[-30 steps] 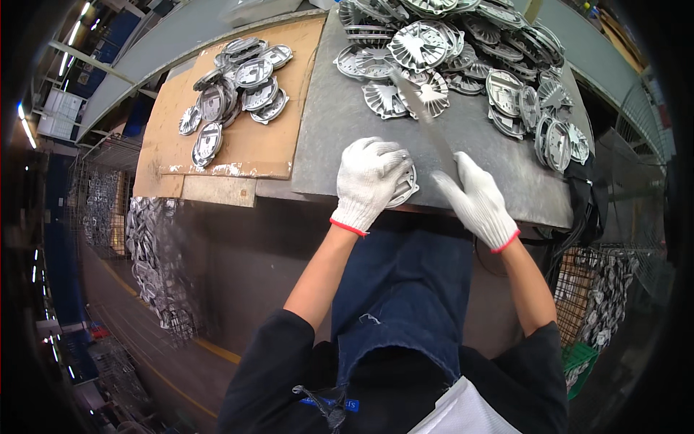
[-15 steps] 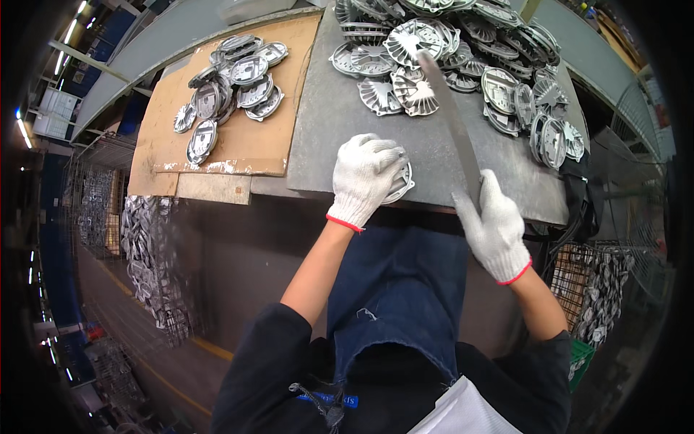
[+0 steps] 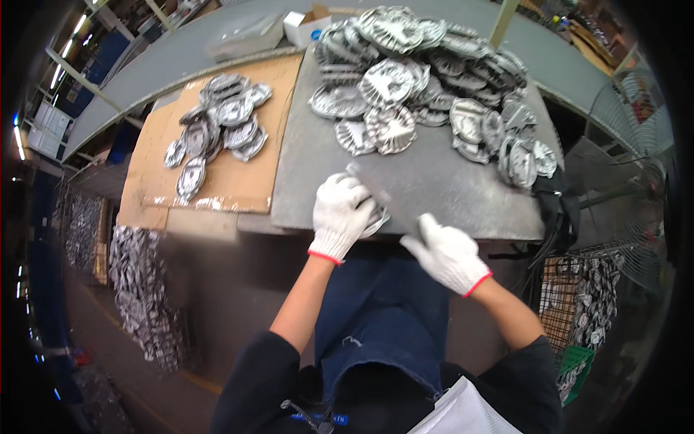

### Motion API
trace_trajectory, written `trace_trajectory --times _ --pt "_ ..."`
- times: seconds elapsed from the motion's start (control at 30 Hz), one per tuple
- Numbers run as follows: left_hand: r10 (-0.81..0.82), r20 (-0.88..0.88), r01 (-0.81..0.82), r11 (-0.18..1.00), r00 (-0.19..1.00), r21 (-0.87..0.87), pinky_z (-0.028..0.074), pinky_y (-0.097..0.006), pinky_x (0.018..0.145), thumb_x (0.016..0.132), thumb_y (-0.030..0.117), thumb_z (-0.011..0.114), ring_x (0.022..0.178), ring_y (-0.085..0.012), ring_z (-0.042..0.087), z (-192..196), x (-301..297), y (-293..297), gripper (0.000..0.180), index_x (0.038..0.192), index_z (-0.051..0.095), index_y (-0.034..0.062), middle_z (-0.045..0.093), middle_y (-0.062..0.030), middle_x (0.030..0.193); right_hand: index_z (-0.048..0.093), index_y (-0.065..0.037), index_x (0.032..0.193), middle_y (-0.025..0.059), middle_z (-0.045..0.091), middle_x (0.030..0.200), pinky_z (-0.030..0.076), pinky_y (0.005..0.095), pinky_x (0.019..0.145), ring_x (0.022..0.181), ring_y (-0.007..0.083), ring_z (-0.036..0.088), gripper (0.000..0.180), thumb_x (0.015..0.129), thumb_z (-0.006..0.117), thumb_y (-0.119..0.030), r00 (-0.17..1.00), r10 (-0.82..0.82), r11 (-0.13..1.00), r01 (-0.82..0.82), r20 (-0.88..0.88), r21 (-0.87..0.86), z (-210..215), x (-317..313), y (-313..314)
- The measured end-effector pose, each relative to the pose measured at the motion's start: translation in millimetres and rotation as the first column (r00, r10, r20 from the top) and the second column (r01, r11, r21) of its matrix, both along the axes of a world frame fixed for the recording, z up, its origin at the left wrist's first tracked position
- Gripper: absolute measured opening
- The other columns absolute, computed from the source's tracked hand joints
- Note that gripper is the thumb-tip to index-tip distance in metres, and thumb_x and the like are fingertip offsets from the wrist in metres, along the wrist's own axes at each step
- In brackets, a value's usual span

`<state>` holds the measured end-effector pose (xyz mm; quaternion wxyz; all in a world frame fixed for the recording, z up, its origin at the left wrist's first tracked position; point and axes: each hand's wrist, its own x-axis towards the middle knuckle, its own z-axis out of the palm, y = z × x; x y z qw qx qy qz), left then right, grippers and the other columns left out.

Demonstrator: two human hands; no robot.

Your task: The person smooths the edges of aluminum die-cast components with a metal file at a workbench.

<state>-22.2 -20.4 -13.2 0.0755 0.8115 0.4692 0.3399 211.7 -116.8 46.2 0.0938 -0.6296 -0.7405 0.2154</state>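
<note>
My left hand (image 3: 341,211), in a white knit glove with a red cuff, curls over a round silver metal casting (image 3: 377,220) near the front edge of the grey work surface. Only the casting's right rim shows past the fingers. A long flat metal bar, apparently a file (image 3: 381,195), is gripped by my gloved right hand (image 3: 450,254). Motion smears the file. It slants up and left from that hand, its far part close to the left hand's fingers; whether it touches the casting cannot be told.
A large heap of finned silver castings (image 3: 390,83) covers the back of the grey surface (image 3: 470,202). On the left, a smaller pile (image 3: 224,116) lies on brown cardboard (image 3: 246,181). Wire baskets (image 3: 560,304) of metal parts stand below on both sides. A fan (image 3: 629,137) is at right.
The file has swung left and down, bringing its far part beside my left hand. My right hand has shifted left. The whole view has moved, with the heaps now lower in the picture.
</note>
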Motion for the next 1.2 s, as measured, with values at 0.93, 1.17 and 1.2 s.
trace_trajectory --times 0.93,1.17,1.2 --pt "-0.076 0.091 0.059 0.982 0.993 0.181 0.058 -0.048 0.106 0.085 0.017 0.087 0.103 -0.0274 0.077 14.5 12.9 -1.0 0.01 0.093 0.086 0.0105 0.083 -0.0055 0.102 0.061 -0.003 0.107 0.0236 0.071 0.1 0.055 0.049 0.086 0.094 0.0394 0.071 0.05 0.092 0.081 -0.046 0.887 -0.234 0.954 0.13 -0.399 -0.271 -36.5 -40.3 83.3" --pt "0.012 0.161 -0.028 0.995 0.987 0.099 0.058 -0.048 0.107 0.085 0.016 0.087 0.103 -0.0293 0.077 8.5 12.7 4.2 0.013 0.097 0.086 0.0108 0.082 -0.0065 0.105 0.064 -0.003 0.114 0.0278 0.075 0.111 0.056 0.0494 0.092 0.112 0.048 0.073 0.045 0.098 0.075 -0.044 0.894 -0.275 0.943 0.178 -0.355 -0.282 -18.5 -49.1 83.7" --pt "-0.017 0.13 -0.006 0.985 0.991 0.173 0.058 -0.048 0.106 0.085 0.016 0.087 0.102 -0.0291 0.078 9.3 17.5 1.8 0.012 0.096 0.085 0.0109 0.082 -0.0069 0.104 0.066 -0.004 0.117 0.0262 0.077 0.114 0.057 0.0484 0.093 0.112 0.0471 0.073 0.047 0.097 0.076 -0.045 0.923 -0.273 0.944 0.202 -0.27 -0.261 -28.6 -49.4 85.2"
